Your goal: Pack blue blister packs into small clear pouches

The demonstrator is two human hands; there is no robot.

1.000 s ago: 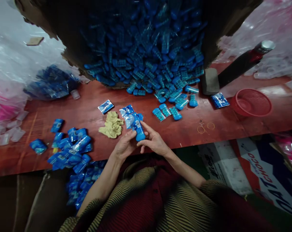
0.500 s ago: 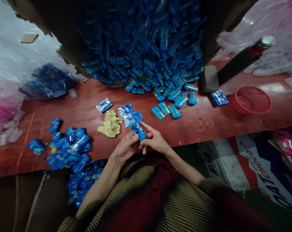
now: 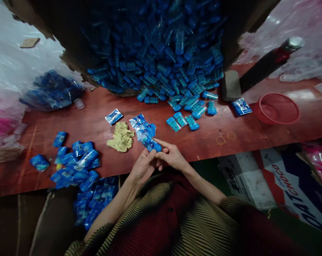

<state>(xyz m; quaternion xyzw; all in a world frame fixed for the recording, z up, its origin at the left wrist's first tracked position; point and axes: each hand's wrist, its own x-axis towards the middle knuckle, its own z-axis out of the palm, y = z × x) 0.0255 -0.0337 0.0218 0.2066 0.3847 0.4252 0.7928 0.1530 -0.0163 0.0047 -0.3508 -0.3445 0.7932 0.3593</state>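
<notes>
My left hand (image 3: 144, 164) and my right hand (image 3: 173, 155) are closed together on a small blue-capped container (image 3: 151, 144) in a printed blue sleeve, held above the table's front edge. Both thumbs press near its rounded end, and my right fingers reach along its side. Just beyond it lie several flat blue printed sleeves (image 3: 138, 121), partly overlapping. A crumpled yellow cloth (image 3: 121, 137) sits left of these, below a single sleeve (image 3: 113, 116). Ahead to the right are loose clear containers of blue beads with blue caps (image 3: 192, 122).
A torn cardboard box (image 3: 75, 67) spills many blue-capped containers onto the red table (image 3: 246, 142). Sleeved containers (image 3: 78, 167) are heaped at left. Another person's hand (image 3: 4, 154) rests at the far left. A hammer-like tool (image 3: 264, 69) and a red basket (image 3: 278, 109) stand right.
The held container has turned in my fingers, its rounded end now pointing more to the right. My hands have drawn closer together. Another person's hand has appeared at the left edge.
</notes>
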